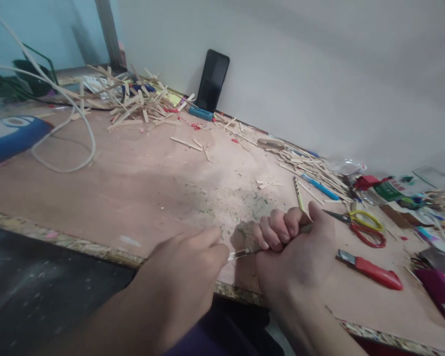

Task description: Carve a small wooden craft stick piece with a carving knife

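My right hand [296,247] is closed in a fist around a small knife [241,253], whose thin metal blade sticks out to the left. The butt of its handle shows past my thumb. My left hand [185,267] sits just left of the blade tip, fingers curled, with its back to the camera. The blade tip meets its fingertips, and anything pinched there is hidden. Both hands rest at the front edge of a wooden table [141,188]. Fine green shavings [226,207] are scattered on the board just beyond them.
A red utility knife [371,271] and yellow-and-red scissors [363,227] lie right of my right hand. Wooden sticks are heaped at the back left [133,101] and along the wall [311,165]. A black phone [212,80] leans on the wall. A white cable [70,123] loops at left.
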`<state>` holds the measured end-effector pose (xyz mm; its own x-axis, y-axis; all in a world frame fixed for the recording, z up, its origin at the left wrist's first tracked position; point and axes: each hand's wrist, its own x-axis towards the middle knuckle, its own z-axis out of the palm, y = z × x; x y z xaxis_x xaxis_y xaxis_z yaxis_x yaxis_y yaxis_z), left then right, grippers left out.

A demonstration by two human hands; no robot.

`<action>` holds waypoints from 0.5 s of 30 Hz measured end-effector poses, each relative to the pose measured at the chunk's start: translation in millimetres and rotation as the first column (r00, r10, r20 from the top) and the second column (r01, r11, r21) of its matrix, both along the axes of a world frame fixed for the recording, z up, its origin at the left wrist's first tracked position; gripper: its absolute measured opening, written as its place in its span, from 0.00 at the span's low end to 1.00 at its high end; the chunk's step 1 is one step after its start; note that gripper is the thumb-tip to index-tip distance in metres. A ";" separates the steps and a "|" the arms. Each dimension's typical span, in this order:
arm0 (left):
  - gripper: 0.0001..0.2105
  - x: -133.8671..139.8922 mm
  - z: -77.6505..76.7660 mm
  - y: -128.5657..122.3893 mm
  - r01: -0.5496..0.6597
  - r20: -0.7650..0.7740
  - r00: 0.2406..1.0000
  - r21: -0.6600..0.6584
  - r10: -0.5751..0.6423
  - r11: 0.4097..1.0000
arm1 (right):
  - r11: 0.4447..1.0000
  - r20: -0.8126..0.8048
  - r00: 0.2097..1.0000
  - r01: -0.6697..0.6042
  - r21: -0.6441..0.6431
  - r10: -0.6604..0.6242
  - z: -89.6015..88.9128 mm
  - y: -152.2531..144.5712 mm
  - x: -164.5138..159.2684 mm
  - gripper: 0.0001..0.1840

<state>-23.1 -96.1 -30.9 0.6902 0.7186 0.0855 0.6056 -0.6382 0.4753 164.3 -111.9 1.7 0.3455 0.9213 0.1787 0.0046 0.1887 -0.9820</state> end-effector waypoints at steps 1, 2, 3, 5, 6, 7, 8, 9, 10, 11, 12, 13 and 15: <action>0.16 -0.8 1.5 -0.4 0.007 0.002 1.000 -0.002 -0.007 1.000 | 1.000 0.044 0.999 -0.008 -0.014 0.008 0.8 -0.4 1.2 0.25; 0.16 -1.3 2.6 -0.8 0.009 0.006 1.000 0.000 -0.009 1.000 | 1.000 0.089 0.996 -0.015 -0.026 0.017 2.0 -0.4 2.5 0.25; 0.17 -1.5 3.2 -1.3 0.007 0.012 1.000 0.008 -0.007 1.000 | 0.999 0.135 0.991 -0.022 -0.036 0.026 3.3 -0.1 3.9 0.26; 0.19 -1.2 3.5 -1.7 0.007 0.031 0.999 0.018 -0.008 1.000 | 0.998 0.227 0.973 -0.035 -0.053 0.046 6.0 0.7 7.6 0.27; 0.19 -0.9 3.4 -1.6 0.009 0.045 0.999 0.022 -0.010 1.000 | 0.997 0.272 0.961 -0.040 -0.062 0.056 7.3 0.6 10.1 0.28; 0.19 -0.7 3.3 -1.3 0.013 0.060 0.998 0.022 -0.015 1.000 | 0.997 0.317 0.946 -0.042 -0.069 0.061 8.5 0.1 13.3 0.30; 0.19 -0.6 3.0 -1.0 0.016 0.077 0.997 0.022 -0.018 1.000 | 0.996 0.362 0.930 -0.041 -0.080 0.067 9.8 -1.1 17.2 0.31; 0.19 -0.7 2.7 -0.8 0.020 0.093 0.995 0.023 -0.022 1.000 | 0.994 0.406 0.911 -0.042 -0.098 0.078 11.6 -3.0 22.1 0.33; 0.20 -1.0 2.0 -0.7 0.019 0.108 0.994 0.027 -0.022 0.999 | 0.991 0.447 0.889 -0.051 -0.125 0.102 13.8 -5.6 27.9 0.34; 0.20 -1.5 1.0 -0.9 0.015 0.120 0.993 0.033 -0.019 0.999 | 0.984 0.482 0.865 -0.070 -0.166 0.143 16.7 -8.9 34.4 0.34; 0.20 -2.0 -0.5 -1.3 0.013 0.130 0.991 0.039 -0.018 0.999 | 0.972 0.508 0.839 -0.095 -0.213 0.193 19.9 -12.7 41.3 0.34; 0.19 -2.5 -2.5 -2.1 0.009 0.143 0.990 0.048 -0.016 0.999 | 0.957 0.524 0.814 -0.126 -0.263 0.251 23.4 -17.1 48.1 0.34; 0.19 -3.2 -7.5 -4.1 -0.015 0.172 0.985 0.072 0.002 0.997 | 0.934 0.534 0.785 -0.155 -0.321 0.314 29.4 -27.3 59.2 0.33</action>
<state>-26.3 -100.1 -38.4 0.6544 0.7120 0.2547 0.5249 -0.6701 0.5248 223.5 -139.2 31.2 0.0214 0.9994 0.0283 0.5635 0.0113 -0.8261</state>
